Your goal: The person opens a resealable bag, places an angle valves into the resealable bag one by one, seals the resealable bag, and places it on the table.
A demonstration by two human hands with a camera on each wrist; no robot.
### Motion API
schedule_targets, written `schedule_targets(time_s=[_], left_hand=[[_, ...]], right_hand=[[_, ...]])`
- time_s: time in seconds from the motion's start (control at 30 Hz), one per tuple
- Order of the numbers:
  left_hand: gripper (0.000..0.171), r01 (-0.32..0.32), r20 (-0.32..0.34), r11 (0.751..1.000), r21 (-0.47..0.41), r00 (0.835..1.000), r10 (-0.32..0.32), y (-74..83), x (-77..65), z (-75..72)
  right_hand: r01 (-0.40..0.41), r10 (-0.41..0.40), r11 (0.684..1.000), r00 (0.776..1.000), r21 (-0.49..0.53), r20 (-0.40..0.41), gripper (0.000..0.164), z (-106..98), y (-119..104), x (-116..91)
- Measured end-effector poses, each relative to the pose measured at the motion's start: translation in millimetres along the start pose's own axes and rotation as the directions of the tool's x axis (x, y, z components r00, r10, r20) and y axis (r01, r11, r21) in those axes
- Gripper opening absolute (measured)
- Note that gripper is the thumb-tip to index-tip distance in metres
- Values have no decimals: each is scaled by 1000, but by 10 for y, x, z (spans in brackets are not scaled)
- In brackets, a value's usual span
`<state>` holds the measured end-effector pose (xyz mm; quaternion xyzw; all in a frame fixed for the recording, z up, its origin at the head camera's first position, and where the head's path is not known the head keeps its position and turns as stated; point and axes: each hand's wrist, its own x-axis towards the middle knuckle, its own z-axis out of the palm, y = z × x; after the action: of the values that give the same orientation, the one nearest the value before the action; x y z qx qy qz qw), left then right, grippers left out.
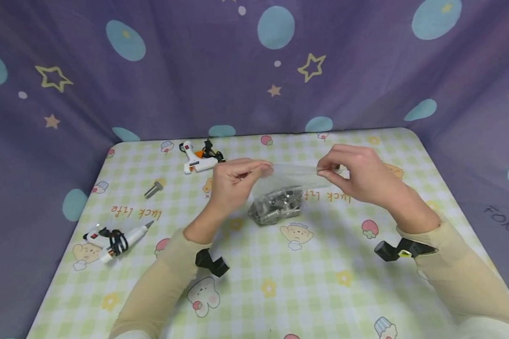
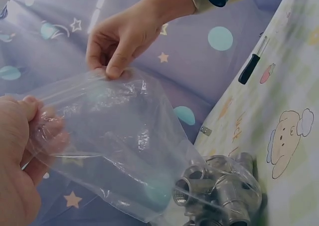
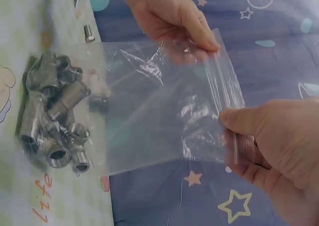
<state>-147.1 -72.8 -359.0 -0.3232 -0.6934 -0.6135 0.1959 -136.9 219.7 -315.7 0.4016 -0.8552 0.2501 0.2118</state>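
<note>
A clear zip bag (image 1: 294, 176) with several metal pipe fittings (image 1: 277, 205) at its bottom stands between the two hands over the table. My left hand (image 1: 237, 181) pinches its top edge on the left. At the right end of that same edge my right hand (image 1: 362, 176) pinches the plastic between thumb and fingers. From the right wrist view, the bag (image 3: 149, 106) is stretched flat and the threaded fittings (image 3: 57, 111) lie clustered in its lower end, at the tabletop. Whether the bag's mouth is sealed, I cannot tell.
A white glue gun (image 1: 199, 162) with a black cord lies at the back left. A metal bolt (image 1: 154, 189) and a white tool with a grey tip (image 1: 129, 239) are on the left side. The left wrist view shows a black-handled screwdriver (image 2: 250, 68) on the table.
</note>
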Motion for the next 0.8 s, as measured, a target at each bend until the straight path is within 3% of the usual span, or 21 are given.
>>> schedule_targets(time_s=[0.4, 0.63, 0.8], left_hand=[[11, 21, -25, 999, -27, 999, -22, 15, -40, -85], [8, 42, -21, 999, -31, 999, -42, 24, -21, -89], [8, 87, -13, 993, -75, 996, -88, 62, -14, -117]], right_hand=[[40, -40, 999, 999, -18, -30, 24, -69, 75, -78], [20, -22, 999, 999, -40, -44, 22, -99, 74, -103], [-18, 18, 1000, 998, 10, -64, 22, -99, 67, -118]])
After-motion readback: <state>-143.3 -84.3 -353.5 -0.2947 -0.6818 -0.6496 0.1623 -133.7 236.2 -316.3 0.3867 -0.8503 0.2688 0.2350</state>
